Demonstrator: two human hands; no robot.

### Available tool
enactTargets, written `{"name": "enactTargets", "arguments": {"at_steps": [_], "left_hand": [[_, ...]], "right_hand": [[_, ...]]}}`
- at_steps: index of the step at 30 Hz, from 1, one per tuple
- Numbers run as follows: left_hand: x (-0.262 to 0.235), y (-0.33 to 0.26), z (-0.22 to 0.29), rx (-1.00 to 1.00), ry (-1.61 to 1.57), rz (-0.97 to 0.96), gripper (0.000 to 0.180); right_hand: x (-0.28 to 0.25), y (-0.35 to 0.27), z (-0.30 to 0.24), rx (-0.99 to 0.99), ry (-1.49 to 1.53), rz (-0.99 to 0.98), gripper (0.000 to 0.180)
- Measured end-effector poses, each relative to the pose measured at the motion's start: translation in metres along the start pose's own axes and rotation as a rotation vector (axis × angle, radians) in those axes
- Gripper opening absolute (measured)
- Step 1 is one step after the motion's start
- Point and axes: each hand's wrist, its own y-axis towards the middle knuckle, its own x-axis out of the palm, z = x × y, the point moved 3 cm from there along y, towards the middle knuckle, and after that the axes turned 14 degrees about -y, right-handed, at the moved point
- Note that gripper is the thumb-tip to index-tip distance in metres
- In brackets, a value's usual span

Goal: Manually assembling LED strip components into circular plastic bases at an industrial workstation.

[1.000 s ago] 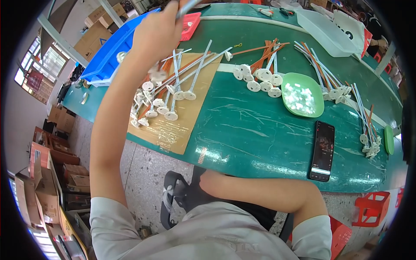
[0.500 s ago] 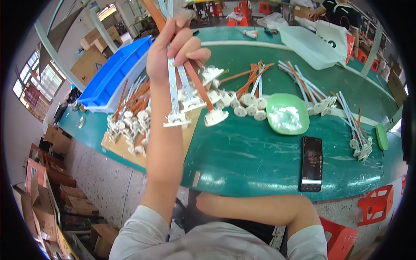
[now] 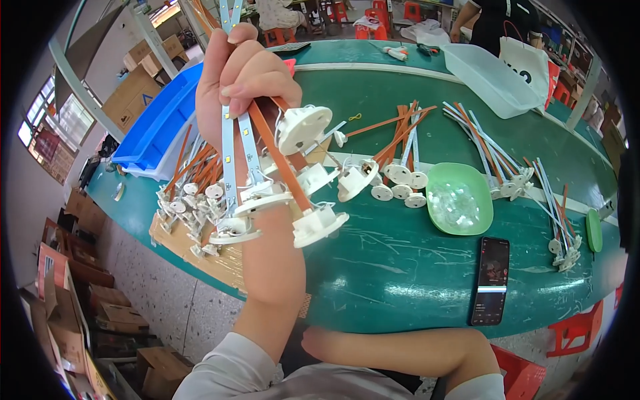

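Note:
My left hand (image 3: 243, 77) is raised over the left part of the table, its fingers wrapped round a bunch of LED strips (image 3: 229, 153). Some strips show a pale face with small yellow chips, others a brown-orange one. White round end caps with thin wires, such as one end cap (image 3: 319, 227), hang from their lower ends. My right forearm (image 3: 407, 353) lies across my lap below the table edge; the right hand (image 3: 317, 341) is at its end, its fingers hidden. Behind my left arm, more capped strips (image 3: 193, 193) lie heaped on a cardboard sheet (image 3: 167, 237).
Further bundles of strips (image 3: 407, 143) lie on the green table (image 3: 373, 267). Nearby are a green bowl (image 3: 490, 217) of small clear pieces, a phone (image 3: 490, 280), a blue tray (image 3: 157, 120) and a clear bin (image 3: 490, 87). Another person (image 3: 500, 23) stands across the table.
My left hand with the LED strips has come closer and slightly left, so the caps look larger and lower. The view has shifted a little; my right arm stays on my lap.

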Motion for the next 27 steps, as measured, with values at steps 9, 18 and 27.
{"name": "enactTargets", "arguments": {"at_steps": [9,18,27], "left_hand": [[0.014,-0.011,0.0,0.04,-0.006,-0.05,0.02],[0.013,-0.008,-0.017,-0.081,0.129,-0.181,0.027],[0.007,-0.006,-0.023,-0.118,0.181,-0.207,0.03]], "right_hand": [[-0.005,-0.002,0.006,-0.005,0.029,0.018,0.015],[-0.007,-0.01,0.008,0.018,0.086,0.035,0.017],[-0.016,-0.016,0.012,-0.001,0.083,0.002,0.016]]}}
